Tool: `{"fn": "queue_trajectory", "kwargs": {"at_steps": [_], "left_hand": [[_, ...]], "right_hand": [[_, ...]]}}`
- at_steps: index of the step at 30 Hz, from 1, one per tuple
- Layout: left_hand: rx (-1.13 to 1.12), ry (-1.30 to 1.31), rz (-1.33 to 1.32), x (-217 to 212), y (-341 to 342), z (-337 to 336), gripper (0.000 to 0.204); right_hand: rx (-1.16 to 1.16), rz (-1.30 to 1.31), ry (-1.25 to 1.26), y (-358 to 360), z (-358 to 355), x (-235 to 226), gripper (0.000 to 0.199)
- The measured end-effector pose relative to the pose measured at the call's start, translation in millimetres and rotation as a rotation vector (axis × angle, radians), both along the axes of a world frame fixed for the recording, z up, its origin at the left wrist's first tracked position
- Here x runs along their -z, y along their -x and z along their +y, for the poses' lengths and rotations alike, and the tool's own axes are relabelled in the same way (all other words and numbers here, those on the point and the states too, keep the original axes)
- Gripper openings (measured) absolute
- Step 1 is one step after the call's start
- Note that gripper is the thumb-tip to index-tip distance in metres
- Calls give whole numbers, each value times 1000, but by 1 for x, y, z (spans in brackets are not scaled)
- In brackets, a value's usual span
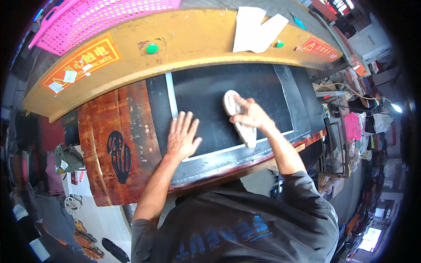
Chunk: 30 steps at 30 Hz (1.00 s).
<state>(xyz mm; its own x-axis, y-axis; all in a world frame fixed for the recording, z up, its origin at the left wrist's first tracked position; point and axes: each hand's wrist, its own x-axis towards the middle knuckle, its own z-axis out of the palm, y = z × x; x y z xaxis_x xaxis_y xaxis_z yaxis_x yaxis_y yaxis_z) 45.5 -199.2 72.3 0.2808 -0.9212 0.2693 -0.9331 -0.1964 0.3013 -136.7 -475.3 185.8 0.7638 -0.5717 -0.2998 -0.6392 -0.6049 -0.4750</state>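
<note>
My left hand lies flat on a black sheet, its fingers spread and holding nothing. To its right, my right hand grips a long off-white sole-shaped piece over the same sheet. The piece has a rounded far end and a narrower near end; slight blur hides its finer detail. Pale strips edge the sheet at its left and along its near side. On the reddish-brown board to the left lies a black sole-shaped piece with cutouts.
A yellow machine beam with green buttons crosses behind the sheet. White papers hang over it, and a pink basket rests on top at left. Several soles lie at lower left. A cluttered rack stands at right.
</note>
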Motion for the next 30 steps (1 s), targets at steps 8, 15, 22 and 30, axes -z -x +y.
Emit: {"fn": "queue_trajectory", "kwargs": {"at_steps": [8,15,22,30], "left_hand": [[-54,-170,135,26,-2,23,87],[-64,-167,96,27,-1,8,81],[-134,152,299,45,-11,65,69],[-155,201,294,57,-9,65,75]], "right_hand": [[87,1,27,-17,44,-26,107],[-40,-31,178,-38,69,-25,100],[-51,112,225,-106,119,-15,101],[-84,294,315,-139,149,25,102]]}}
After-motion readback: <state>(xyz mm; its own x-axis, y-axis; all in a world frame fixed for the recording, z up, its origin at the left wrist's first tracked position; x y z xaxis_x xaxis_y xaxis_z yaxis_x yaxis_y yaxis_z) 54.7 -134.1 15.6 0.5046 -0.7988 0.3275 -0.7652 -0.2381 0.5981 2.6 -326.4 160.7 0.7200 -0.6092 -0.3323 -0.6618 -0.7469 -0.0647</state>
